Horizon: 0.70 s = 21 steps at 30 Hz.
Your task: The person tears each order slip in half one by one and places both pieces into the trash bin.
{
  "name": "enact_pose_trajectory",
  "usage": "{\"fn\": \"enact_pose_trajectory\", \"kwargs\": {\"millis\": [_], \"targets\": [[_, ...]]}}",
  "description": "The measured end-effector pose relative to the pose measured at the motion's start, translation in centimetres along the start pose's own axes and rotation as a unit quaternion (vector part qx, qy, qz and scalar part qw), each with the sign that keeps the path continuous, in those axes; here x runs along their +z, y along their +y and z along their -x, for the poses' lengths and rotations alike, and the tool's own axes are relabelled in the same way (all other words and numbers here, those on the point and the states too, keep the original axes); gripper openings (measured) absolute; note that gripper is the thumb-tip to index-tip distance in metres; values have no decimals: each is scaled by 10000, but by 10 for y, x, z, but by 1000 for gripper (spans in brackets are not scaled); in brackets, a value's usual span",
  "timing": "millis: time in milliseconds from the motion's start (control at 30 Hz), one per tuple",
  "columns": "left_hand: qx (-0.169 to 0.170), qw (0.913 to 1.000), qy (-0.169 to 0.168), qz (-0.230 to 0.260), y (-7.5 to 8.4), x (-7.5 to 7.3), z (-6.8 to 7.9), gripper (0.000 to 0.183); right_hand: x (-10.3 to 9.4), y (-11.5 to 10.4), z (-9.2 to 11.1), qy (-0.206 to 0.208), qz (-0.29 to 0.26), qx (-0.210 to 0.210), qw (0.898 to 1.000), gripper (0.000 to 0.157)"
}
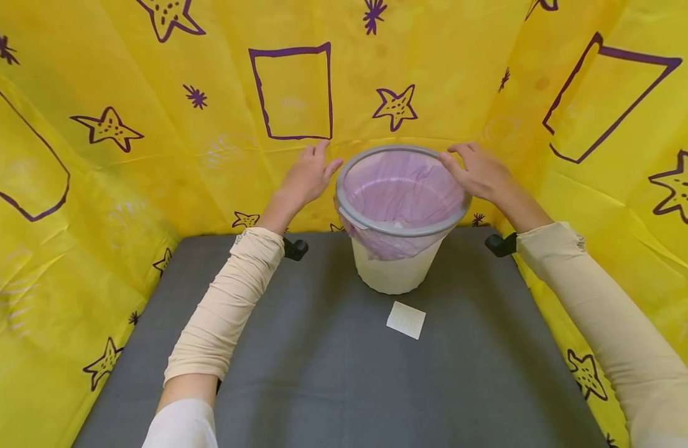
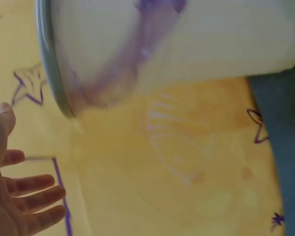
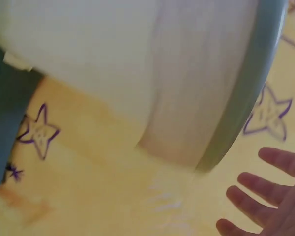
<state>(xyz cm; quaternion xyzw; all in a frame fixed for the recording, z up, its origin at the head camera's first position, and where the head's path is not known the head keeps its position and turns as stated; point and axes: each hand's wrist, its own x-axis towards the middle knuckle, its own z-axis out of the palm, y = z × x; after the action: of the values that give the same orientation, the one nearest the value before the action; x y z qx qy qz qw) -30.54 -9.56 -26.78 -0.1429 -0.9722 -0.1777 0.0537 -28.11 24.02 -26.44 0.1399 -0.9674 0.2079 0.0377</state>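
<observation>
A white waste bin (image 1: pixel 391 274) stands upright on the grey table, with a purple bin liner (image 1: pixel 402 186) inside it. The liner's edge folds down over the outside beneath a grey rim ring (image 1: pixel 402 231). Just left of the ring, my left hand (image 1: pixel 307 174) is held up with a gap between it and the bin. In the left wrist view its fingers (image 2: pixel 39 201) are spread and loosely bent. At the ring's right side is my right hand (image 1: pixel 481 174), its thumb overlapping the edge in the head view. The right wrist view shows its fingers (image 3: pixel 258 189) extended, holding nothing.
A small pale paper note (image 1: pixel 407 320) lies on the grey table (image 1: pixel 344 386) in front of the bin. Yellow cloth walls (image 1: pixel 221 180) with purple drawings enclose the table at the back and both sides. Wrist cameras (image 1: pixel 295 249) sit at both sleeves.
</observation>
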Motion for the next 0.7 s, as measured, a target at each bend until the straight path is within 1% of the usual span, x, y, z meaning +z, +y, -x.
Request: {"fn": "enact_pose_trajectory", "kwargs": {"millis": [100, 167, 333, 400, 467, 533, 600, 700], "targets": [[-204, 9996, -131, 106, -21, -3, 3, 70, -6, 18, 5, -102, -107, 181, 9997, 76], [-363, 9992, -147, 111, -37, -4, 5, 71, -9, 32, 10, -161, -177, 271, 9993, 76], [-968, 9952, -156, -44, -79, -11, 15, 72, -18, 71, 28, -211, -214, 520, 9982, 76], [-1159, 9930, -212, -45, -92, -13, 21, 73, -21, 84, 35, -207, -224, 628, 9976, 76], [-1233, 9920, -269, -40, -101, -14, 26, 73, -23, 94, 39, -234, -224, 750, 9967, 77], [-1224, 9919, -326, -17, -106, -13, 29, 74, -23, 101, 41, -281, -211, 861, 9957, 78], [-1253, 9915, -355, -29, -111, -12, 31, 75, -24, 107, 42, -336, -224, 957, 9946, 80], [-1396, 9895, -382, -5, -118, -11, 35, 77, -24, 112, 44, -380, -271, 1048, 9934, 83]]}}
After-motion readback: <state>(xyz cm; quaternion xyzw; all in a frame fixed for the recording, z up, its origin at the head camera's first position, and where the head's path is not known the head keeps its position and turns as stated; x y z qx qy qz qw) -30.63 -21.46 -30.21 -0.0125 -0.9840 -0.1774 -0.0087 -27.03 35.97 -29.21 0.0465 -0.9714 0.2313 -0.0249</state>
